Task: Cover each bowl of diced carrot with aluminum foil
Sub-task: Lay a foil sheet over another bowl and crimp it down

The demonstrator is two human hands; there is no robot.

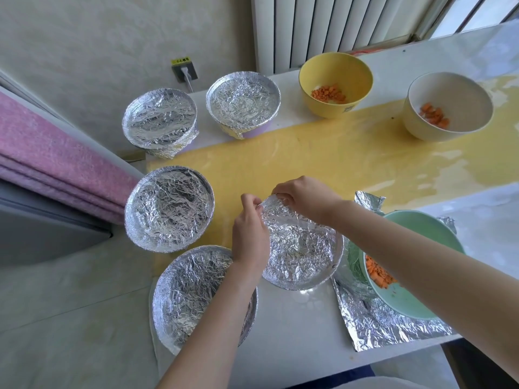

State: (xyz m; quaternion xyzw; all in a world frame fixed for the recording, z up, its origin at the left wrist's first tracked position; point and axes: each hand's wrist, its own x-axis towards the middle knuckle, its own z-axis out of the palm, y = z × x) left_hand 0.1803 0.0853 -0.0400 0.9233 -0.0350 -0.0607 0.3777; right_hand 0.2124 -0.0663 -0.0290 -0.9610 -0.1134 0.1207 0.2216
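**A:** Fingers first, quick.

**B:** Left hand [250, 231]: fingers [248, 199] curled narrow, pinching the far edge of the foil [303, 248]. Right hand [304, 199]: fingers [280, 189] pinching the same edge, just beside the left ones. Neither holds anything else.

**A:** Why hold it there?

**B:** My read is they're crimping the last loose flap over the rim. The rest of the sheet already hugs the centre bowl [338, 248]. The carrot inside is hidden under the foil.

**A:** Where's the bowl?

**B:** On the counter [295, 332], at the near edge of the yellow mat [323, 158].

**A:** What's around it?

**B:** Four are done, all to the left: far-left covered bowl [160, 119], far covered bowl [243, 102], mid-left covered bowl [168, 209] and near covered bowl [196, 293]. Three are open with carrot showing: the yellow bowl [335, 82], the white bowl [449, 105] and the green bowl [407, 262]. The green one stands on a flat foil sheet [379, 324], probably staged for wrapping.

**A:** Anything in the way?

**B:** The left forearm lies across the near covered bowl and the right forearm crosses the green bowl. A careless pull-back could dent the foil or nudge the bowl. A pink fabric [56, 164], a wall socket [184, 69] and a radiator [323, 23] sit off the counter.
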